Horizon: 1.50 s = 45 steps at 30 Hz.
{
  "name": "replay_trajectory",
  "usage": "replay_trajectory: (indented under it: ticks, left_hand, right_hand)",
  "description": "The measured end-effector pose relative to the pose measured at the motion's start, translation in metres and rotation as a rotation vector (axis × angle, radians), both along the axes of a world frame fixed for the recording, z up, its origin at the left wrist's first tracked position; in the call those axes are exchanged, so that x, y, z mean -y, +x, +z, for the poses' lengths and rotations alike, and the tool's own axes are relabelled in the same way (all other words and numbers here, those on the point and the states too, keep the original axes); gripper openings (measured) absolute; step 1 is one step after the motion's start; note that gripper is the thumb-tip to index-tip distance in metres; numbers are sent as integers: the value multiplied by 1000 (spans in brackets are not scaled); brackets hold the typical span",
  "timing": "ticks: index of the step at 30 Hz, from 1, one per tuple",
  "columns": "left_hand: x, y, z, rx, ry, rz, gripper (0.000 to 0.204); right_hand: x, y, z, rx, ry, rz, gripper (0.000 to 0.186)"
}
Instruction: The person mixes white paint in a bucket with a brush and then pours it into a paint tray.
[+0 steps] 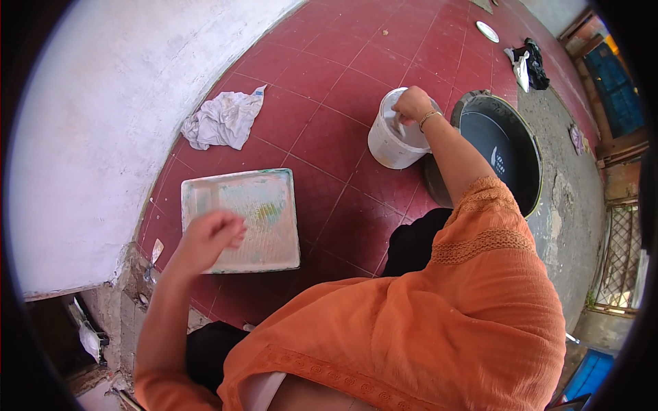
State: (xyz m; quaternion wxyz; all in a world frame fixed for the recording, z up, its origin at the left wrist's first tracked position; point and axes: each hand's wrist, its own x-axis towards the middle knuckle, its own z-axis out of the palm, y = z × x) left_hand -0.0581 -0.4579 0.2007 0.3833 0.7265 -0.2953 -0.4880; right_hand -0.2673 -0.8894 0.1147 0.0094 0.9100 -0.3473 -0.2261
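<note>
My left hand (219, 231), slightly blurred, has its fingers curled with nothing visible in them, over a worn, paint-stained plastic tray (264, 240). Up and to the right, my right hand (413, 104) is inside the mouth of a white plastic bucket (384, 147), fingers closed on a pale object that I cannot make out. Just right of that bucket sits a large dark round tub (515, 147), partly hidden by my right arm, with a dark surface inside and a few white marks.
A crumpled white rag (219, 120) lies by the white wall (82, 137) on red tiles (322, 171). Farther back are a white oval item (486, 31) and black and white bundles (534, 65). Rough concrete (562, 226) borders the tiles on the right.
</note>
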Motion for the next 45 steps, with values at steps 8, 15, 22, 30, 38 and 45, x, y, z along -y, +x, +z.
replay_trajectory:
  ticks: [8, 15, 22, 30, 38, 45]
  left_hand:
    - [231, -85, -82, 74, 19, -168, 41]
    - [304, -121, -124, 110, 76, 25, 47]
    - [319, -133, -129, 57, 124, 47, 40]
    - [284, -117, -132, -140, 135, 140, 30]
    - [224, -89, -136, -388, 15, 202, 35]
    - [182, -78, -142, -385, 25, 262, 38]
  right_hand:
    - [-21, 2, -7, 548, -155, -501, 24]
    - [-3, 1, 4, 159, 156, -243, 21]
    - [-14, -13, -9, 485, -56, -501, 23]
    - [-32, 6, 8, 161, 187, -144, 21]
    - [-33, 6, -51, 449, 37, -172, 25]
    - [-85, 22, -10, 258, 553, -231, 18]
